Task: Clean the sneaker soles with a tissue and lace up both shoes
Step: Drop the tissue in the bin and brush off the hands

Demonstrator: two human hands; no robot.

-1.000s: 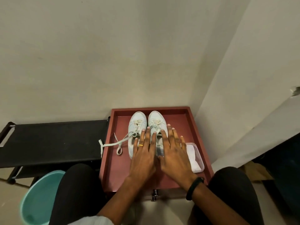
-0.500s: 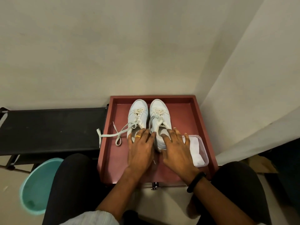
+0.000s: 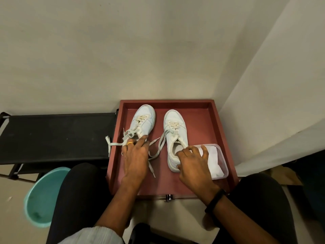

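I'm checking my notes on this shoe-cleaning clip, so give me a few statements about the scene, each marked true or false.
1. The left sneaker and right sneaker touch each other. False: they lie apart on the tray.
2. A lace hangs over the tray's left rim. True.
3. The tissue lies in a clear box beside the right sneaker. True.
4. The right hand holds the tissue. False: it grips the right sneaker's heel.
5. The basin stands on the tray. False: it stands on the floor, left of the tray.
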